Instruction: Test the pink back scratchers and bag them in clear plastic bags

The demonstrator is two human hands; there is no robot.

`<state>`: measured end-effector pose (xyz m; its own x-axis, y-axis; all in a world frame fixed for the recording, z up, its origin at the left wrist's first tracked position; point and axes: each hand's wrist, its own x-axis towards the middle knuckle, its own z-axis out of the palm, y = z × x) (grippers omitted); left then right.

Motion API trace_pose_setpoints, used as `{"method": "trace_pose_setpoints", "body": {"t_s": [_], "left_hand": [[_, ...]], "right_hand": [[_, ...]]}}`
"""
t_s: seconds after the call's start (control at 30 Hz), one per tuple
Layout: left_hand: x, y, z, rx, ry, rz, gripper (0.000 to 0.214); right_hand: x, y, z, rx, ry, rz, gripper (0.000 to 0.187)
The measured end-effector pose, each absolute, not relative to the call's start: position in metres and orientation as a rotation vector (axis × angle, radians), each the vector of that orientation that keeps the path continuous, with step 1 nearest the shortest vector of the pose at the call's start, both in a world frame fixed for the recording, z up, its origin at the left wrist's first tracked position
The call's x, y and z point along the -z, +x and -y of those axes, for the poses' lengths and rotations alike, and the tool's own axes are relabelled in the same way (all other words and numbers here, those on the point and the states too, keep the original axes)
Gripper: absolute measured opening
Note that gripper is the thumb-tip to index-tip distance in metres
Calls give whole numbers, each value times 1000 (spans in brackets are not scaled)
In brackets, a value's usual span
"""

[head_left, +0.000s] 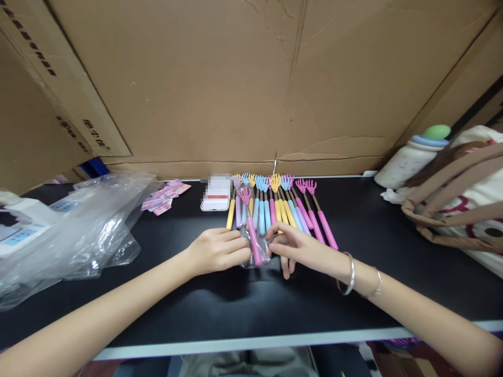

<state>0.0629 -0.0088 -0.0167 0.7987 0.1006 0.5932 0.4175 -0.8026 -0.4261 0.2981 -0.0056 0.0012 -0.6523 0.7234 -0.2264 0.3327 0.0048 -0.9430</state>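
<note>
In the head view, a pink back scratcher with a claw-shaped end lies in front of me, its handle over or inside a small clear plastic bag; I cannot tell which. My left hand has its fingers closed on the bag's left edge, beside the handle. On the other side, my right hand pinches the bag's right edge with thumb and forefinger, the other fingers curling down. Just behind both hands lies a row of back scratchers in yellow, purple, blue and pink, claws pointing away.
A phone and scattered pink-purple cards are left of the row. Clear plastic bags are heaped far left. A white bottle and a brown-strapped bag stand right. Cardboard walls the back.
</note>
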Motion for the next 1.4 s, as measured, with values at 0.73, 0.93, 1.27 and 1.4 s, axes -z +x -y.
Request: {"method": "trace_pose_setpoints", "body": {"t_s": [0.73, 0.93, 1.27, 1.4], "left_hand": [[12, 67, 10, 769, -2447, 399, 19], [10, 70, 12, 693, -2490, 431, 17], [14, 69, 11, 713, -2477, 464, 7], [16, 67, 11, 715, -2494, 479, 10]], "right_hand": [[0, 288, 12, -1931, -1034, 1721, 47], [5, 287, 11, -1835, -1021, 1713, 48], [8, 285, 13, -1736, -1004, 1748, 37], [6, 285, 14, -1723, -1017, 1731, 35]]}}
